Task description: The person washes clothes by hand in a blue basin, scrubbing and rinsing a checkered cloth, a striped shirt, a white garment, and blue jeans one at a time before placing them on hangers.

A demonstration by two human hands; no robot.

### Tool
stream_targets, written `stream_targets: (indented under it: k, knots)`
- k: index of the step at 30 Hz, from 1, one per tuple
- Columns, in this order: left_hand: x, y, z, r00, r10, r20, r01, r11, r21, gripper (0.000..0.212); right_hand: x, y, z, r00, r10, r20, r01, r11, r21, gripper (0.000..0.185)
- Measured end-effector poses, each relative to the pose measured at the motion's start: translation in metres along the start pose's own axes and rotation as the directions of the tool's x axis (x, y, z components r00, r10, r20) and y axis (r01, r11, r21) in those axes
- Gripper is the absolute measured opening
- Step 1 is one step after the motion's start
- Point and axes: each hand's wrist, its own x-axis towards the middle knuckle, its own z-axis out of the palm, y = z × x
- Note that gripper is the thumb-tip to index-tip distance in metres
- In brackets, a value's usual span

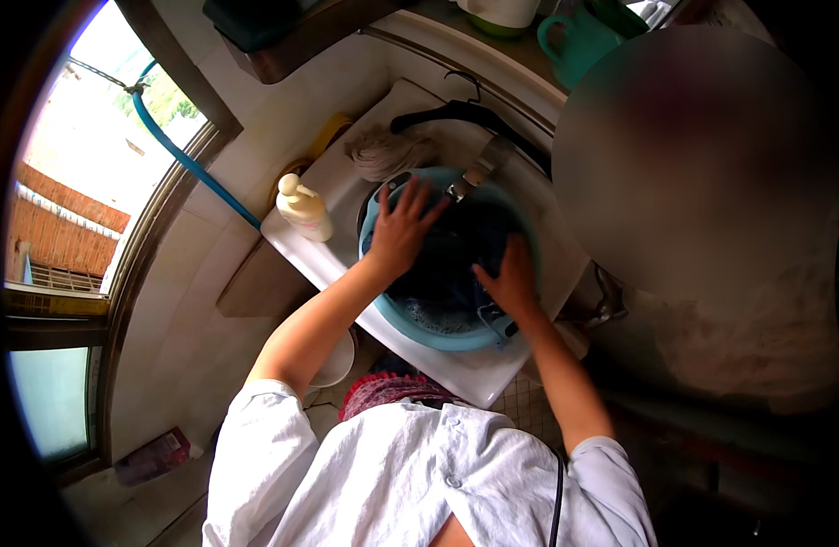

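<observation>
A light blue plastic basin [399, 311] sits in a white sink [460, 376]. Dark, wet-looking cloth [433, 273] fills most of it, with suds [436, 318] along the near side. My left hand [399, 236] is spread over the basin's left part, fingers pointing away from me. At the right side, my right hand [515, 273] lies against the dark cloth, thumb apart from the fingers; whether it grips any fabric is hard to see. Above the basin's far rim projects a metal faucet [477, 171]. Shadow hides the cloth's shape.
A cream pump bottle [306, 212] stands on the sink's left edge. Behind the basin lie a greyish rag [389, 150] and a black clothes hanger [460, 113]. A blue hose [180, 154] runs from the window to the sink. A green pitcher [583, 48] stands on the shelf.
</observation>
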Motion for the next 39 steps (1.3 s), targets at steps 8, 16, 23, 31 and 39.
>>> stream_targets:
  k: [8, 16, 23, 31, 39]
  knots:
    - [-0.011, 0.040, 0.057, 0.880, -0.072, 0.469, 0.195, 0.956, -0.220, 0.058, 0.011, -0.003, 0.043, 0.841, -0.135, 0.524, 0.369, 0.851, -0.374, 0.039]
    - [0.007, 0.007, 0.059, 0.578, 0.108, 0.809, 0.218, 0.935, -0.281, 0.048, 0.037, 0.016, 0.058, 0.928, -0.223, 0.298, 0.286, 0.939, -0.189, 0.033]
    - [0.027, 0.007, 0.077, 0.844, -0.308, 0.439, 0.536, 0.522, -0.663, 0.064, 0.030, 0.025, 0.076, 0.793, 0.609, -0.014, -0.466, 0.621, 0.630, 0.039]
    - [-0.010, 0.014, 0.099, 0.808, 0.006, 0.589, 0.358, -0.800, -0.482, 0.043, 0.029, -0.095, -0.005, 0.996, 0.059, 0.061, -0.085, 0.653, 0.753, 0.043]
    - [-0.021, 0.069, 0.043, 0.913, -0.134, 0.386, 0.191, -0.695, -0.693, 0.027, 0.046, -0.073, 0.047, 0.975, 0.218, 0.034, -0.218, 0.929, 0.298, 0.020]
